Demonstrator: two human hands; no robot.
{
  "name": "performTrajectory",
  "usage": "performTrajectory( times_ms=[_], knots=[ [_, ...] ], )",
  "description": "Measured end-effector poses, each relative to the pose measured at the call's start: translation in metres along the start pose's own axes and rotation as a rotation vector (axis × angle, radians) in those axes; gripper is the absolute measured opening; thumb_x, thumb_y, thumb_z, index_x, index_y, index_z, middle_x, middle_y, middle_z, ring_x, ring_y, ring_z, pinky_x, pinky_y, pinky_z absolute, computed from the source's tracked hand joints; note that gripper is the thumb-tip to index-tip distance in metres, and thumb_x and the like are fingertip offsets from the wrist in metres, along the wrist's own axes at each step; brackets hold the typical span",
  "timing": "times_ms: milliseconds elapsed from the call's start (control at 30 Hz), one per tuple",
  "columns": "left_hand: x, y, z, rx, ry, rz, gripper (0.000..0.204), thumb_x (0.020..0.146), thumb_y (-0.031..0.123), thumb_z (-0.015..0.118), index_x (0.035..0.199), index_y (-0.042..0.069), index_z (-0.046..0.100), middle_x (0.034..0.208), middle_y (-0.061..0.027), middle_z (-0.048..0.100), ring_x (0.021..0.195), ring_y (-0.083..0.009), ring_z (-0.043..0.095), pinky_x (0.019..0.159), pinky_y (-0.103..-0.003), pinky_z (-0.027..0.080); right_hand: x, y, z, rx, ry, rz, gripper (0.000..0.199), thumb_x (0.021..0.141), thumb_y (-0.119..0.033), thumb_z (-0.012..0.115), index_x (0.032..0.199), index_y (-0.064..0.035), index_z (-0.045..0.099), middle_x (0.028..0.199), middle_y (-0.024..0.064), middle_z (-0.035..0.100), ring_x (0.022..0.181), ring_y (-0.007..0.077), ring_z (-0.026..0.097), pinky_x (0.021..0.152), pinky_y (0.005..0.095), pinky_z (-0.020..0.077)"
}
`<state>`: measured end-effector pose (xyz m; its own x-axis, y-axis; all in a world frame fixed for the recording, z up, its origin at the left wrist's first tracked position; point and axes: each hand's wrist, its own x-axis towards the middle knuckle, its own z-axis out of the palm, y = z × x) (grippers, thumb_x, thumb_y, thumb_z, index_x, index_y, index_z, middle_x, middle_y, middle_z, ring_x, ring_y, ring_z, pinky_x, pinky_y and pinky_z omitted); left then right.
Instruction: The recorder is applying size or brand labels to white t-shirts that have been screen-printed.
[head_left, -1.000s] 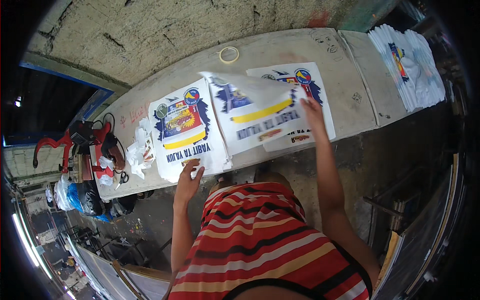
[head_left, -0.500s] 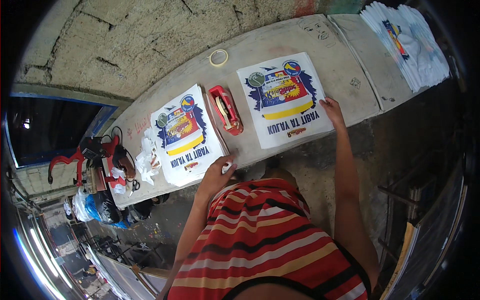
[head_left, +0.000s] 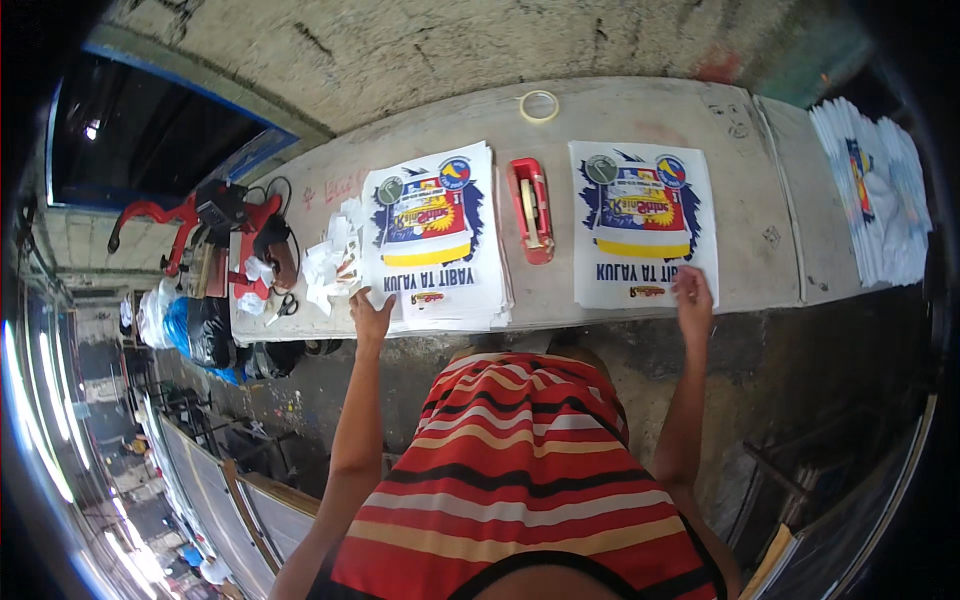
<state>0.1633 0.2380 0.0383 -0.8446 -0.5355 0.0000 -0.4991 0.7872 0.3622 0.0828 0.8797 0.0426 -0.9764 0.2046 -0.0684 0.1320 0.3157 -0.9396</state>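
Observation:
A thick stack of white printed sheets [head_left: 430,235] lies on the bench, its print facing away from me. At its front left corner is my left hand [head_left: 372,315], thumb and fingers apart, nothing visible in them. Further right lies another white printed sheet [head_left: 645,235], or a thin pile; I cannot tell which. My right hand [head_left: 694,292] rests over its front right corner with fingers loosely bent and apart, not visibly gripping it. Between the two stands a red tape dispenser [head_left: 530,212] with a roll of tape in it.
A tape roll [head_left: 538,106] lies near the wall. White paper scraps [head_left: 333,262], scissors [head_left: 286,306] and a red-and-black device [head_left: 215,220] are at the left. Folded white printed items [head_left: 870,195] are piled at the far right. The bench's front edge [head_left: 560,325] runs before me.
My left hand has gone from the stack's front right corner, where something small and white was in it, to the front left. My right hand slid from the sheet's right edge toward its front. The view turned.

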Motion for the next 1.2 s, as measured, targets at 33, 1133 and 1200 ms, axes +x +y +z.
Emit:
performTrajectory(
  times_ms=[33,1133,1200],
  knots=[
    [0.0,-0.016,-0.001,-0.005,0.01,-0.02,0.069,0.078,0.036,0.086,0.128,0.001,0.053,0.128,-0.0238,0.054,0.121,-0.0406,0.051,0.104,-0.051,0.04,-0.011,-0.016,0.023,0.035,-0.088,0.045,0.021,0.097,-0.004,0.061,0.118,-0.0048,0.062,0.102,0.0072,0.069,0.091,0.0137,0.066,0.076,0.0286,0.0527],
    [0.105,-0.1,-0.05,-0.717,-0.377,-0.211,0.037,0.103,0.034,0.057,0.102,-0.001,0.069,0.075,-0.0062,0.067,0.06,-0.0114,0.063,0.051,-0.028,0.054,-0.095,-0.073,0.337,-0.305,-0.228,-0.237,0.065,0.092,-0.018,0.07,0.148,-0.002,0.042,0.138,0.022,0.053,0.131,0.0382,0.049,0.111,0.0428,0.0384],
    [0.119,-0.1,-0.051,-0.794,-0.397,-0.246,0.036,0.104,0.033,0.057,0.106,-0.001,0.068,0.078,-0.0067,0.068,0.062,-0.0122,0.065,0.053,-0.028,0.055,-0.098,-0.067,0.338,-0.337,-0.224,-0.27,0.065,0.093,-0.018,0.07,0.149,-0.0016,0.041,0.141,0.0227,0.051,0.132,0.0385,0.048,0.112,0.043,0.0375]
  ],
)
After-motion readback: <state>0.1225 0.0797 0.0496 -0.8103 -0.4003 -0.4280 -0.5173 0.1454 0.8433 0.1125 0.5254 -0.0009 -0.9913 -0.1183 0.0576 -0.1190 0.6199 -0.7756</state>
